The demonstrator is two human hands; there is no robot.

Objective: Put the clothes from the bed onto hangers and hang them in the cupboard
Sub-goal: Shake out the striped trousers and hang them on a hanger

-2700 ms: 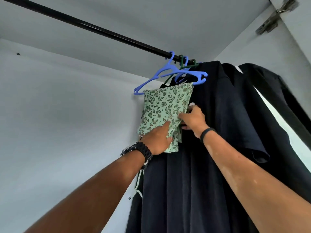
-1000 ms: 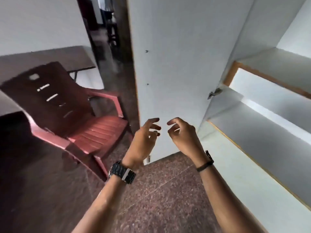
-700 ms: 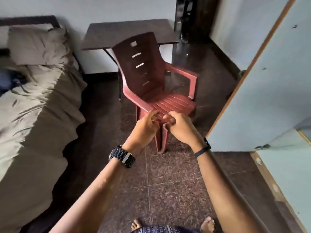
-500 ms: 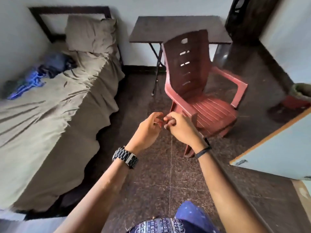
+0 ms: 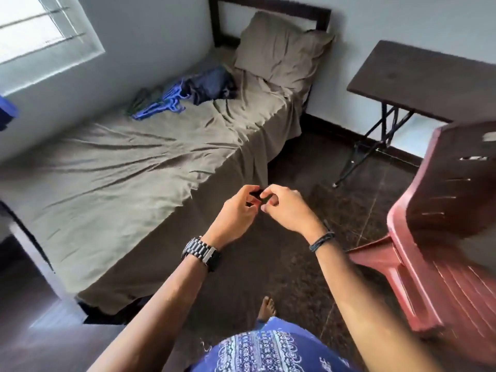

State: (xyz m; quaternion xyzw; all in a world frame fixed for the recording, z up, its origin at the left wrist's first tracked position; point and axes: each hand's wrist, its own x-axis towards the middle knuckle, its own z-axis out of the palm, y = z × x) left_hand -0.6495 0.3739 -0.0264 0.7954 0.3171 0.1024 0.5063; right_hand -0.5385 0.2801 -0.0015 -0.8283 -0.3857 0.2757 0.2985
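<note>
Olive-grey cotton sheet, creased all over, covers the bed (image 5: 112, 183), and the dark blue crumpled garment (image 5: 212, 85) lies far up near the soft grey pillow (image 5: 281, 47), touching the thin blue plastic hangers (image 5: 163, 102) and some dark green ones (image 5: 141, 99). Both hands hang over the floor at the bed's edge, well apart from the clothes. The left hand (image 5: 236, 210) and the right hand (image 5: 285, 209) have curled fingers that meet at the tips; whether they pinch something small, I cannot tell. The hangers lie hooked together, so lifting one may drag others, I think, and the loose cloth could slip from smooth plastic. The red plastic chair (image 5: 440, 224) stands near.
</note>
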